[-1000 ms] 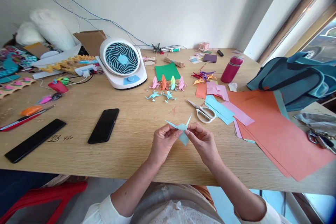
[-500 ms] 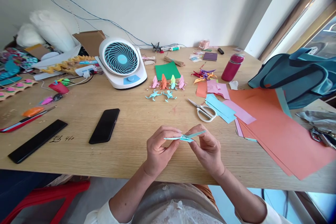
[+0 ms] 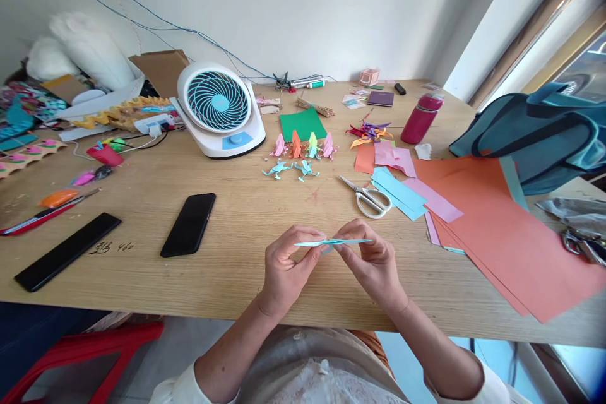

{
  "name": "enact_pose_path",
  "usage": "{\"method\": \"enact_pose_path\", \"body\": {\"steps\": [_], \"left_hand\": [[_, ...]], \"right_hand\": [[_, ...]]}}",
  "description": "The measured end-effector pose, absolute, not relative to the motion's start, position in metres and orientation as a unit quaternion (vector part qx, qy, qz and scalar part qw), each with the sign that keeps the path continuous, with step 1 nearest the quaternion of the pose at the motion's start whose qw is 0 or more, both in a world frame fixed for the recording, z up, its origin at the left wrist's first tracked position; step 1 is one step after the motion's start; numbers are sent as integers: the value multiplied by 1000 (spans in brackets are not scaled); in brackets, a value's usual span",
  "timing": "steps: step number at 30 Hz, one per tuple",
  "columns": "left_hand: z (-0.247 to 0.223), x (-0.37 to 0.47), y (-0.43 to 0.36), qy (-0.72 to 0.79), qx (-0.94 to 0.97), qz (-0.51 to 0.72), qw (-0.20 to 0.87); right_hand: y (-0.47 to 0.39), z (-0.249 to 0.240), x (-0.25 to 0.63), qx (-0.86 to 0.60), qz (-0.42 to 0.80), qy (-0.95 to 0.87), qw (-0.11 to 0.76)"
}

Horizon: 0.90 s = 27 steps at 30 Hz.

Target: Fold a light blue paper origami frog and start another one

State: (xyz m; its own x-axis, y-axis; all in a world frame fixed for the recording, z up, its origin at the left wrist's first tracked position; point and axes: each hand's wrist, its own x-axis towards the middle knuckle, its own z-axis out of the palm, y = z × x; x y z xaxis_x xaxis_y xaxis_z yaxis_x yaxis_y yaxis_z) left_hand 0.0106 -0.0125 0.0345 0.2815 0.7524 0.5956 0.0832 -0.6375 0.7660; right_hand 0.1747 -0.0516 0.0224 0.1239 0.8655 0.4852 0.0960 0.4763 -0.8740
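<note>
A folded light-blue paper piece (image 3: 348,241) is held level above the near part of the table, seen almost edge-on. My left hand (image 3: 288,268) pinches its left half between thumb and fingers. On the other side my right hand (image 3: 374,265) grips it the same way, and the fingertips of both hands nearly meet at its middle. Beyond the hands lie two light-blue paper frogs (image 3: 278,168), with several pink, orange and green folded paper figures (image 3: 296,145) just behind them. White-handled scissors (image 3: 373,202) rest past my right hand.
Blue paper strips (image 3: 400,192) and large orange sheets (image 3: 502,233) spread to the right, near a red bottle (image 3: 422,118) and a teal bag (image 3: 525,139). A black phone (image 3: 188,225) and a white fan (image 3: 220,110) are on the left. A green sheet (image 3: 303,124) lies at the back.
The paper's right part, which slanted upward, now lies flatter and in line with the left part. Both hands stay close together, still pinching it.
</note>
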Motion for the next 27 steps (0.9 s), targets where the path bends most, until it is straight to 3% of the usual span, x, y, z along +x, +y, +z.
{"method": "enact_pose_path", "body": {"steps": [6, 27], "left_hand": [[25, 18, -5, 375, 649, 486, 449], [11, 25, 3, 393, 597, 455, 531]], "right_hand": [[-46, 15, 173, -469, 348, -544, 602], [-31, 5, 170, -495, 463, -436, 592]]}}
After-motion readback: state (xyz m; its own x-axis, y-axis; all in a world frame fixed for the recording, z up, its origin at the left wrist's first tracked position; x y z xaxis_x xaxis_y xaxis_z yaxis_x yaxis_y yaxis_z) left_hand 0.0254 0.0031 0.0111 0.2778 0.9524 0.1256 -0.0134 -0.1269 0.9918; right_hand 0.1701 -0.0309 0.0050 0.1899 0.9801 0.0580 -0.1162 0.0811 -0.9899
